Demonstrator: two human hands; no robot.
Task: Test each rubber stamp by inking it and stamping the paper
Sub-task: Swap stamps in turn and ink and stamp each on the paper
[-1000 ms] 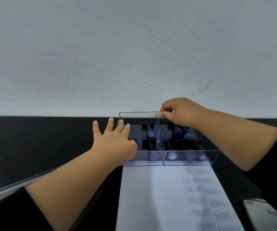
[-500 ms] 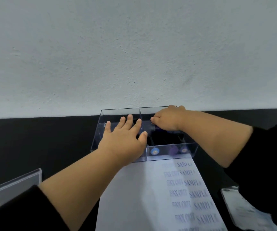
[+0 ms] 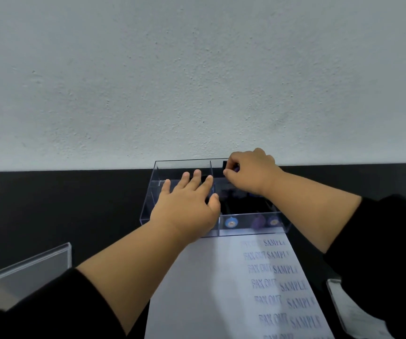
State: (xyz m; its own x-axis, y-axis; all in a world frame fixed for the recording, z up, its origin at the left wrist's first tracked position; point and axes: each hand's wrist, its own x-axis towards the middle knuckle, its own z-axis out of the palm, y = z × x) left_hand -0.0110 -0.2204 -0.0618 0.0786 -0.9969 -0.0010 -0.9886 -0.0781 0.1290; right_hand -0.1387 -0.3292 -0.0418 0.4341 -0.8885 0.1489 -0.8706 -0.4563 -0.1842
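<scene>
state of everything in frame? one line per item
left hand: fingers straight, resting flat on the clear box
right hand: pinching a dark stamp above the box
clear box: open-topped, divided, stamps inside
paper: flat, stamped FAX OUT and SAMPLE in two columns

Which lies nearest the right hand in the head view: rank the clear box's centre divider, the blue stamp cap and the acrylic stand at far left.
1. Centre divider, just left of the right hand.
2. Blue stamp cap, below it, behind the box's front wall.
3. Acrylic stand, far left.
</scene>
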